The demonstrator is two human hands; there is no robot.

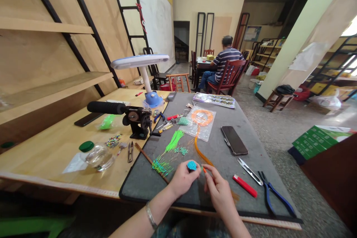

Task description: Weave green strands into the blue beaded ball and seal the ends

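Note:
My left hand (182,178), with a silver bracelet at its wrist, is closed around a round bright-blue cluster (192,165) that looks made of small beads. Close beside it, my right hand (219,187) pinches a thin orange piece (204,170) with a greenish tip pointing at the left hand. What lies under the fingers is hidden. Left of my hands, several green-and-blue tipped strands (161,167) rest across a brown stick (145,152). Bright green strands (174,140) and small teal beads (182,151) lie further up the grey mat (217,130). Orange thread (202,152) runs towards my right hand.
At right lie a phone (234,140), thread snips (250,171), a red lighter (244,186) and blue-handled pliers (275,195). A hand-cranked black device (137,119), a lamp (153,98) and a clear jar (100,158) stand left. A person (227,57) sits at a far table.

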